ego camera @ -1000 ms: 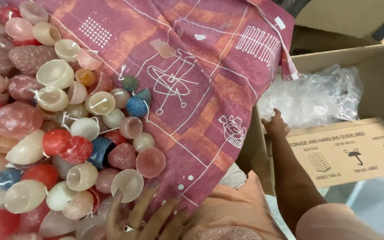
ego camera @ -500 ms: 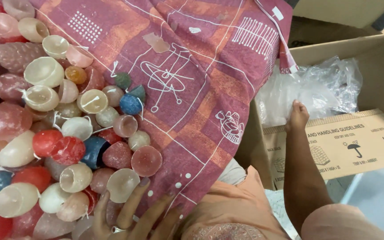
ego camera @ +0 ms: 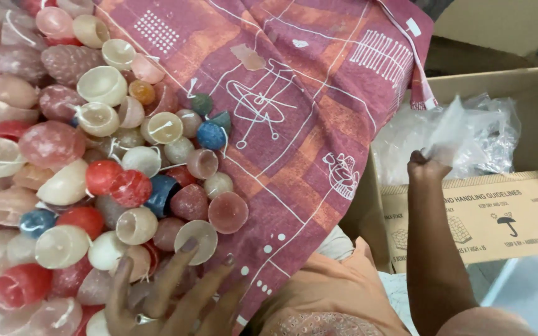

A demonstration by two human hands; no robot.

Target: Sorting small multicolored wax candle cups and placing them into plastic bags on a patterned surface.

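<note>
Dozens of small wax candles (ego camera: pixel 94 186), round and shell-shaped, in cream, pink, red and blue, are lying heaped on the left part of a large maroon and orange patterned cloth (ego camera: pixel 306 112) with white line drawings. Thin white wicks are showing on several of them. The cloth is spreading from the far left across to the right, where its hemmed edge is hanging beside an open brown cardboard box (ego camera: pixel 493 211).

The box is sitting at the right, its near flap folded outward and printed with small handling pictograms. Inside it, crumpled clear plastic bags (ego camera: pixel 431 140) are filling the visible space.

The right hand (ego camera: pixel 426 167) is reaching into the box and pinching one clear plastic sheet (ego camera: pixel 453 127) at its lower end; the sheet is standing up and away from the fist, its long axis running from the near left to the far right, its free end pointing toward the far side of the box.

The left hand (ego camera: pixel 166 295) is resting with its fingers spread wide and loose on the near edge of the candle heap, grasping nothing, its fingertips touching a cream half-shell candle (ego camera: pixel 197 239). A ring is showing on one finger.
</note>
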